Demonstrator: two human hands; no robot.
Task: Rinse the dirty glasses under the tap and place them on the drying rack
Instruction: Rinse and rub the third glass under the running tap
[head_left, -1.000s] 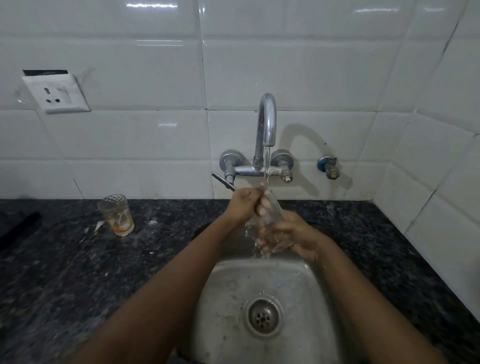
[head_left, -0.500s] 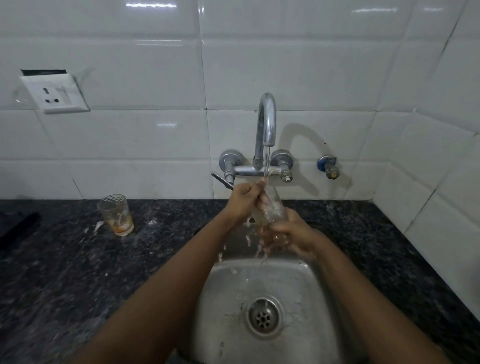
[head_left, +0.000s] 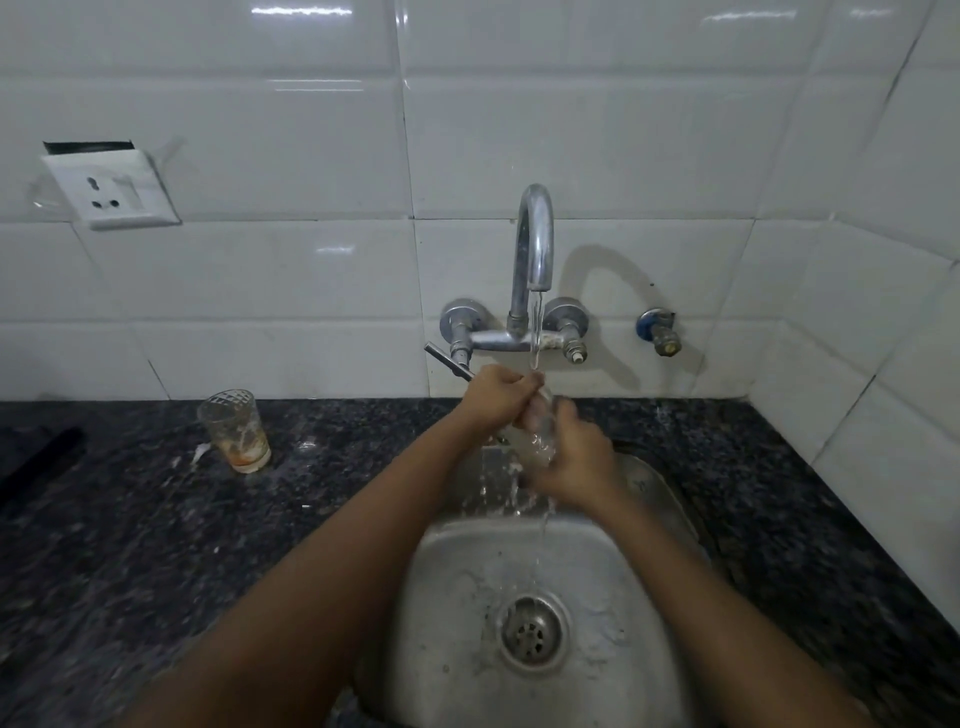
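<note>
Both hands' fingers (head_left: 524, 387) wrap the glass (head_left: 540, 431) between them.

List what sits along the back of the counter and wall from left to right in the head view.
Wall socket → dirty glass on the counter → left hand → glass being rinsed under the tap → right hand → blue-capped valve.

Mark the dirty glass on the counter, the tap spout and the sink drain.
dirty glass (head_left: 235, 431): head view, on its clear side wall.
tap spout (head_left: 536, 234): head view, on the curved chrome neck.
sink drain (head_left: 531, 630): head view, on the strainer's centre.
</note>
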